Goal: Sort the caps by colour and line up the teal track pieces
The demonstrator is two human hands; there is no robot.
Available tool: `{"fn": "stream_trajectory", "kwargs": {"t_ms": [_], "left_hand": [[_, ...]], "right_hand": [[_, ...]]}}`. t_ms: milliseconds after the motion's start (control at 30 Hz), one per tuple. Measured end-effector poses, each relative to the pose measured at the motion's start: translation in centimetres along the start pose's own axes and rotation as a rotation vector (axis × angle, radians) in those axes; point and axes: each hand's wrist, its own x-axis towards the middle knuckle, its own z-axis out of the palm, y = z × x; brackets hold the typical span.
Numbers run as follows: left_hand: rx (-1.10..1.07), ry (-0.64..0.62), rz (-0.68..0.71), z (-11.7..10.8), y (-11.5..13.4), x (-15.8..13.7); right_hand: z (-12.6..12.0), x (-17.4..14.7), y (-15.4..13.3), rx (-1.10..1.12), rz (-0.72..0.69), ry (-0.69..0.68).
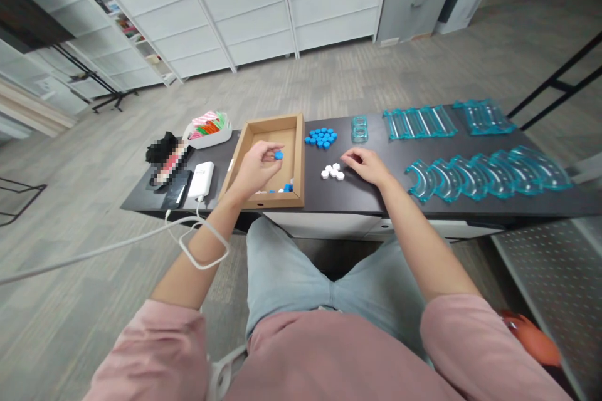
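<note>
Dark table (355, 196) below: left hand (258, 167) pinching a blue piece (279, 155), apparently mid-sorting; next calls for moving toward the blue cluster (322, 136) at two o'clock. Right hand's (369, 166) grip: cannot tell.

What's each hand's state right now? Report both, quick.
Left hand: closed on a blue hexagonal piece, over the cardboard box.
Right hand: loosely curled beside the white hexagonal pieces; whether it holds anything cannot be told.
</note>
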Motion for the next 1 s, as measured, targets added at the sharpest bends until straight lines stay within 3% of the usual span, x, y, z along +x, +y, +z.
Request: {"fn": "stream_trajectory", "kwargs": {"t_ms": [133, 300, 467, 600, 733, 867, 933, 1000], "left_hand": [[0.143, -0.141, 0.076, 4.8, 1.3, 4.3], [0.533, -0.326, 0.07, 9.1, 3.3, 8.8], [0.774, -0.429, -0.015, 11.1, 3.9, 11.0], [0.76, -0.342, -0.018, 11.4, 4.1, 11.0], [0.603, -0.19, -0.06, 9.8, 3.8, 10.8], [0.398, -0.034, -0.164, 4.1, 1.3, 10.2], [0.333, -0.088, -0.208, 0.3, -0.4, 8.8], [0.302, -0.245, -0.259, -3.0, -1.7, 6.5]], "right_hand": [[0.0, 0.1, -0.4, 0.032, 0.03, -0.001], [0.2, 0.2, -0.6, 0.06, 0.033, -0.003], [0.6, 0.1, -0.4, 0.092, 0.026, -0.002], [0.7, 0.1, -0.3, 0.088, 0.024, -0.01], [0.5, 0.1, -0.4, 0.071, 0.02, -0.017], [0.1, 0.0, -0.5, 0.053, 0.035, -0.008], [0.0, 0.0, -0.4, 0.049, 0.056, 0.0], [-0.2, 0.0, -0.2, 0.061, 0.077, 0.011]]}}
